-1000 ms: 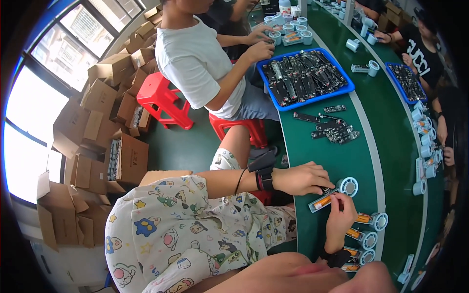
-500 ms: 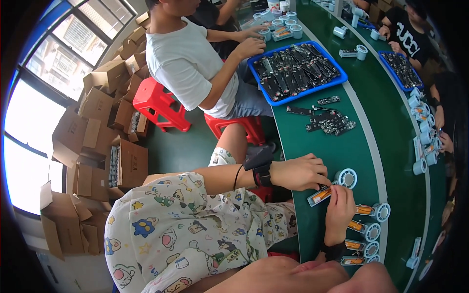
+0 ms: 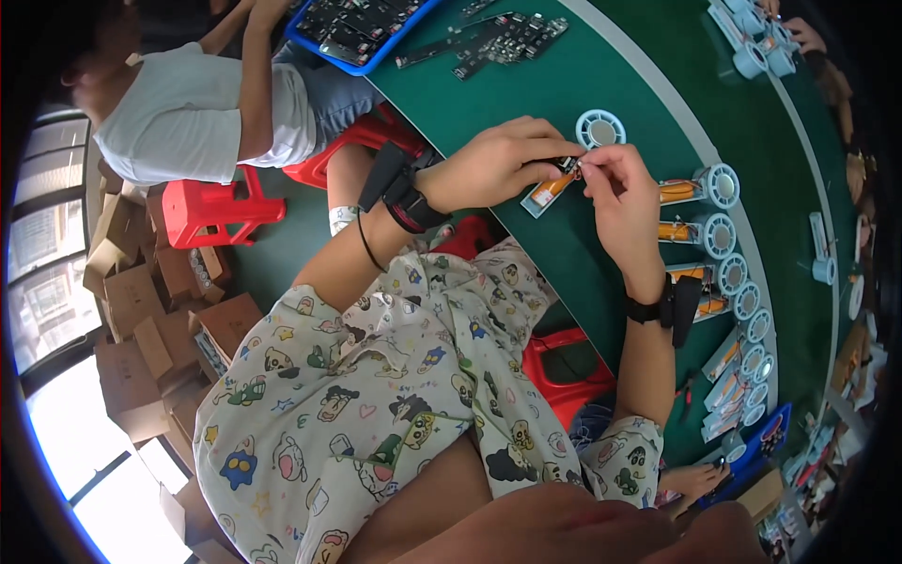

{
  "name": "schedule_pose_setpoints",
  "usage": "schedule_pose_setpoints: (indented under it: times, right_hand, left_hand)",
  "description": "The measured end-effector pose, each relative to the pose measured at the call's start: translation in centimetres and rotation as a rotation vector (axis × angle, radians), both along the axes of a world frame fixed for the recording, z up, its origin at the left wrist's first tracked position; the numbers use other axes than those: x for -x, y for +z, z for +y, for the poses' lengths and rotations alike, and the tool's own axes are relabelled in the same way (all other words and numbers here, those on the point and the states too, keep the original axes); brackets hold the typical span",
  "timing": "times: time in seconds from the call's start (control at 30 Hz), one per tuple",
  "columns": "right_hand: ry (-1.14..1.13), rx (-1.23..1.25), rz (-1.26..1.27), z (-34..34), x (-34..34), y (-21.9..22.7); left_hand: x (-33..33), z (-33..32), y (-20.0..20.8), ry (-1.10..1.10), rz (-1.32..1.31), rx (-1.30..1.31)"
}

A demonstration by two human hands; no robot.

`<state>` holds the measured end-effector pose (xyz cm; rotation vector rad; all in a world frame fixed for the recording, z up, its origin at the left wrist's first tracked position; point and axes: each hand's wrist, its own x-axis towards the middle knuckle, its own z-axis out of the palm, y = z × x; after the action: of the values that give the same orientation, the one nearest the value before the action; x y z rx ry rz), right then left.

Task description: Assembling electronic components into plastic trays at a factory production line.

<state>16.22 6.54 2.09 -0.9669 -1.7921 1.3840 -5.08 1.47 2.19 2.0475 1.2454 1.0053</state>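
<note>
- The light-blue plastic housing with a round vented head (image 3: pixel 601 132) lies on the green table (image 3: pixel 658 113), its open body slanting down and left from the head, with an orange cylindrical cell (image 3: pixel 547 194) inside.
- The left hand (image 3: pixel 503 164) comes to the housing from its left, thumb and fingers pinched on the small black circuit board (image 3: pixel 568 164) just below the round head.
- The right hand (image 3: pixel 625 202) meets it from the housing's right, thumb and forefinger at the board's edge; whether they clamp the board or a thin wire, or only touch, I cannot tell.
- The step in hand looks like seating or adjusting the board over the housing's body; the next move seems to call for a steady left pinch and fine fingertip work from the right.
- Right of the housing, a curved row of similar light-blue units (image 3: pixel 720 235) runs downward; above and left of it lie loose black circuit boards (image 3: pixel 512 42) and a blue plastic tray (image 3: pixel 395 42) of more.
- Against half a second ago, the view has turned: the tray is now cut off above the housing, and more of the row shows. Both hands remain at the board.
</note>
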Motion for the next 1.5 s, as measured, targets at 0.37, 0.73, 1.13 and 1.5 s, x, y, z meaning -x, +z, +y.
schedule_pose_setpoints:
  times: [0.37,0.73,1.13,1.5]
  right_hand:
    - [0.022,-0.001,-0.060,-0.6,-0.3,0.2]
    - [0.017,0.057,-0.006,-0.1,-0.4,-0.3]
    - [0.059,0.033,0.042,0.2,-0.6,-0.4]
    - [0.065,-0.036,0.007,0.2,-0.8,0.6]
  left_hand:
    - [-0.7,-0.7,0.1,0.013,-0.034,0.012]
    - [-1.1,-0.4,-0.5,0.097,0.097,-0.169]
    - [-1.6,-0.7,-0.1,0.114,0.074,-0.137]
    - [-2.3,-1.1,0.3,0.182,0.349,-0.365]
